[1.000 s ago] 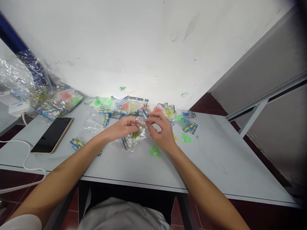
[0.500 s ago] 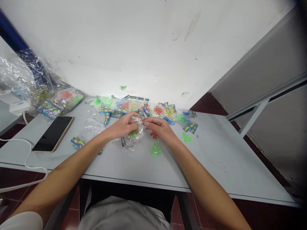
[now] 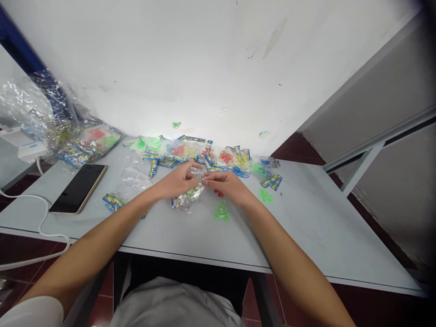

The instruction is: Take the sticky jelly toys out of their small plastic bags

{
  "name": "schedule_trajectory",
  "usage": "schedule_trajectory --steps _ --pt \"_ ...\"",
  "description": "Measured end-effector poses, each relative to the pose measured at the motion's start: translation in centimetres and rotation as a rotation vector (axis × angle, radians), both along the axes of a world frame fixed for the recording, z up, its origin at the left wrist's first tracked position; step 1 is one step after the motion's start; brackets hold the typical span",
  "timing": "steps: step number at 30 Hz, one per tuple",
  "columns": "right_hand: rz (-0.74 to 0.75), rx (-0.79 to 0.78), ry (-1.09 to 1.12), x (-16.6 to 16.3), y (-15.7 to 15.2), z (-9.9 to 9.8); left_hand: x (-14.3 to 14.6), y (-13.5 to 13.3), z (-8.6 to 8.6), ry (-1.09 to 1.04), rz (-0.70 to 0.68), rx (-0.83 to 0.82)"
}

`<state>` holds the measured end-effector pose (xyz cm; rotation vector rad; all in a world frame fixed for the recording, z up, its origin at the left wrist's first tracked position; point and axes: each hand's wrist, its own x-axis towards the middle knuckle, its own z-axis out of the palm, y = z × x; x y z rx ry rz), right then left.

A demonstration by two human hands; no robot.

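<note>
My left hand [image 3: 176, 180] and my right hand [image 3: 226, 185] meet over the middle of a white table [image 3: 306, 227]. Both pinch the top of a small clear plastic packet [image 3: 188, 197] with a colourful header strip and a green toy inside. The packet's lower end rests on the table. A loose green jelly toy [image 3: 221, 212] lies just below my right hand, and a small red one [image 3: 219, 194] peeks out beside my right palm.
Several more packets [image 3: 177, 152] and loose coloured toys lie along the wall. A big crinkled plastic bag [image 3: 30, 113] of packets sits far left. A dark phone [image 3: 79, 188] lies left, with a white cable [image 3: 41, 227] and charger [image 3: 25, 147].
My right hand has dropped from a raised, spread pose and closed on the packet's top. The packet has sunk a little toward the table between both hands.
</note>
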<state>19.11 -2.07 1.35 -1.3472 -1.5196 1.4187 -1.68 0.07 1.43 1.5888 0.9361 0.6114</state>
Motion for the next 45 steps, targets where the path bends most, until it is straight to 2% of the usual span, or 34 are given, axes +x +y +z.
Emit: schedule_trajectory --steps 7,10,13,16,19,22,24,25,28,31,35,40,43,45 --pt "-0.08 -0.058 0.096 0.1 0.2 -0.4 0.0 -0.6 0.8 0.087 -0.004 0.058" --pt "-0.127 -0.072 0.257 0.1 0.3 0.0 0.2 -0.7 1.0 0.088 0.025 0.067" --pt "-0.207 -0.013 0.465 0.6 0.6 0.6 0.0 -0.8 1.7 0.11 0.054 0.088" --pt "-0.345 0.07 0.587 1.5 1.2 1.0 -2.1 -1.7 3.1 0.199 0.16 0.148" --pt "-0.436 0.065 0.579 2.2 1.6 0.9 -6.1 -3.5 3.7 0.242 0.33 0.276" --pt "-0.418 -0.024 0.496 2.0 1.7 0.3 -10.0 -5.2 2.1 0.323 0.528 0.288" --pt "-0.369 -0.065 0.462 1.4 1.5 -0.1 -11.7 -6.1 0.1 0.443 0.634 0.296" --pt "-0.349 -0.07 0.448 1.1 1.3 -0.3 -12.0 -6.5 -1.0 0.509 0.69 0.354" --pt "-0.325 -0.039 0.366 0.0 0.9 -0.6 -11.9 -7.3 -3.6 0.679 0.748 0.547" --pt "-0.302 -0.023 0.287 -0.6 0.6 -0.7 -10.9 -7.6 -4.2 0.797 0.801 0.672" --pt "-0.288 -0.061 0.261 -0.7 0.4 -0.6 -10.5 -7.5 -3.6 0.881 0.817 0.731" --pt "-0.282 -0.097 0.332 -0.6 0.3 -0.2 -10.8 -7.4 -3.0 0.825 0.783 0.738" --pt "-0.272 -0.12 0.352 -0.6 0.2 -0.1 -9.8 -6.9 -1.7 0.711 0.804 0.778" --pt "-0.254 -0.11 0.392 -0.7 0.2 0.0 -8.1 -5.7 -0.3 0.546 0.754 0.76"
